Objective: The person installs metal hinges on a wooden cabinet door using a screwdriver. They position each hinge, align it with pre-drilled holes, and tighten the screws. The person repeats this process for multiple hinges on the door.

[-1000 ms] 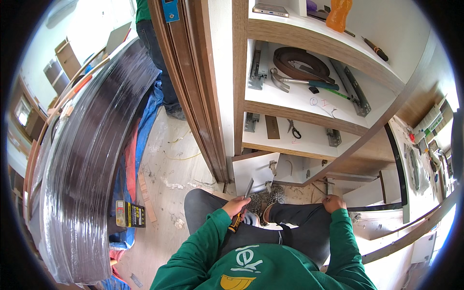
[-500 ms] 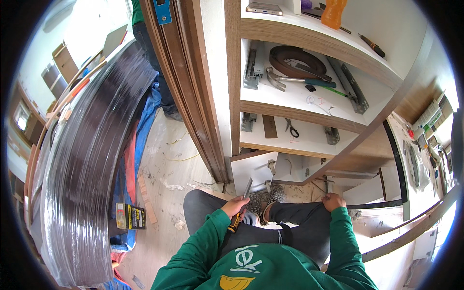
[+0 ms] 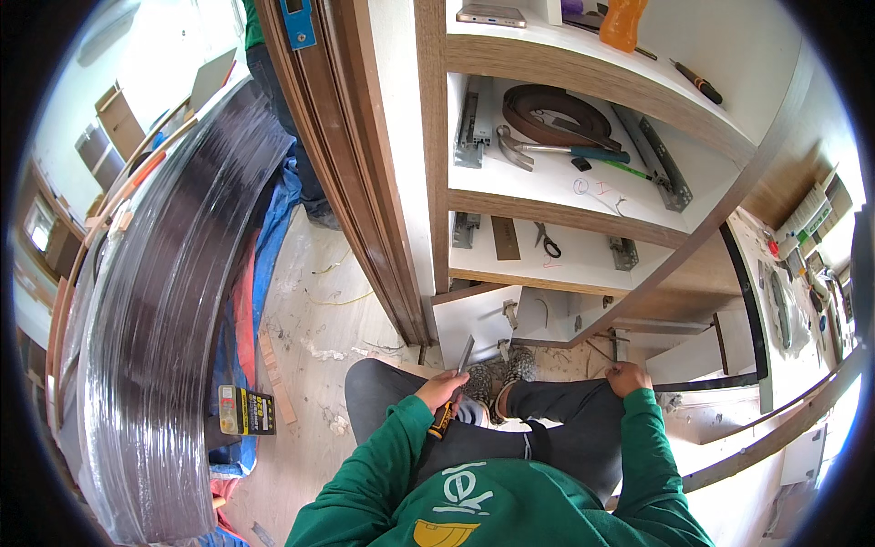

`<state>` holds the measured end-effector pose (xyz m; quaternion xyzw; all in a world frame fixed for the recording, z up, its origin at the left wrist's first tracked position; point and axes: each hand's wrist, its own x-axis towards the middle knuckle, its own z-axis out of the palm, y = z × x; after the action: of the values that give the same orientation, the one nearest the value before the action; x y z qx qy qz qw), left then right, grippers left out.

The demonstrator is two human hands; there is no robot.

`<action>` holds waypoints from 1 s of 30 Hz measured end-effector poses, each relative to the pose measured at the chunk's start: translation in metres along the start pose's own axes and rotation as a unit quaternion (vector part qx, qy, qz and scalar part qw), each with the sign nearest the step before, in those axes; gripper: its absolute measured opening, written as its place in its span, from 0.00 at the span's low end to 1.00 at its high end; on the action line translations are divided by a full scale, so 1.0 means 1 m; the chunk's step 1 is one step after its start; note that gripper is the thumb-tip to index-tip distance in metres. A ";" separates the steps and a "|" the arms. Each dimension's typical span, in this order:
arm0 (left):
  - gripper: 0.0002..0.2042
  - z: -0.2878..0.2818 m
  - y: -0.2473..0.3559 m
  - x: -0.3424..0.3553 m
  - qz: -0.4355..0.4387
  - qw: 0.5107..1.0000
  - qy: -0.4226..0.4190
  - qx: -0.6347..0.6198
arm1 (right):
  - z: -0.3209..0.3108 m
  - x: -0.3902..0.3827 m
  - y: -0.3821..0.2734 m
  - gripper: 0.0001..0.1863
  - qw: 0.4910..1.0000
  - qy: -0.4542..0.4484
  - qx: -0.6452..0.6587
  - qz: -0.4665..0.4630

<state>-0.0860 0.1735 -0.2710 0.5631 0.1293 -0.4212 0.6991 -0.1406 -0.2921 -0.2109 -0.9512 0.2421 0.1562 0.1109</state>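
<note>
My left hand (image 3: 441, 390) is closed round a flat metal tool (image 3: 466, 356) pointing up, by my left knee; a yellow-and-black handle (image 3: 442, 419) shows just below it. My right hand (image 3: 629, 377) rests at my right knee, fingers curled on a thin rod (image 3: 609, 360), too small to name. Past my feet, a white cabinet door (image 3: 465, 324) with two hinges stands tilted open. The shelves above hold scissors (image 3: 547, 242), a claw hammer (image 3: 565, 150), coiled brown edging strip (image 3: 556, 114), a phone (image 3: 490, 15), an orange bottle (image 3: 622, 25) and a screwdriver (image 3: 697, 82).
A large plastic-wrapped dark curved stack (image 3: 155, 337) lies on blue tarp at left, beside a yellow-and-black box (image 3: 246, 410). Another person's leg (image 3: 301, 187) shows behind the brown door frame (image 3: 337, 164). A worktop (image 3: 779, 310) with scattered tools and a curved wooden strip (image 3: 766, 447) are at right.
The view has shifted slightly, so the shelves and door frame appear a little higher and further left. Both my hands keep about the same position and grip.
</note>
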 end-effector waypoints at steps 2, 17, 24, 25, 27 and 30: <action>0.15 0.001 0.001 -0.001 -0.007 1.000 0.001 -0.003 | 0.000 0.001 0.000 0.24 1.000 -0.003 -0.003 0.005; 0.16 0.002 0.003 -0.003 -0.008 1.000 0.004 0.010 | -0.002 -0.002 -0.001 0.25 1.000 0.001 -0.005 0.000; 0.15 0.001 0.003 -0.002 -0.009 1.000 0.006 0.007 | -0.002 -0.002 -0.002 0.24 1.000 0.001 -0.008 0.000; 0.15 0.001 0.002 -0.002 -0.010 1.000 0.006 0.007 | -0.002 -0.002 -0.003 0.24 1.000 0.002 -0.006 -0.002; 0.15 0.000 0.002 -0.002 -0.009 1.000 0.005 0.007 | -0.004 -0.004 -0.004 0.24 1.000 0.002 -0.006 -0.002; 0.16 0.000 0.002 -0.002 -0.005 1.000 0.002 0.007 | -0.005 -0.005 -0.005 0.25 1.000 -0.001 -0.008 -0.001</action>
<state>-0.0857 0.1741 -0.2686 0.5683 0.1301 -0.4248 0.6926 -0.1408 -0.2873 -0.2035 -0.9521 0.2396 0.1592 0.1036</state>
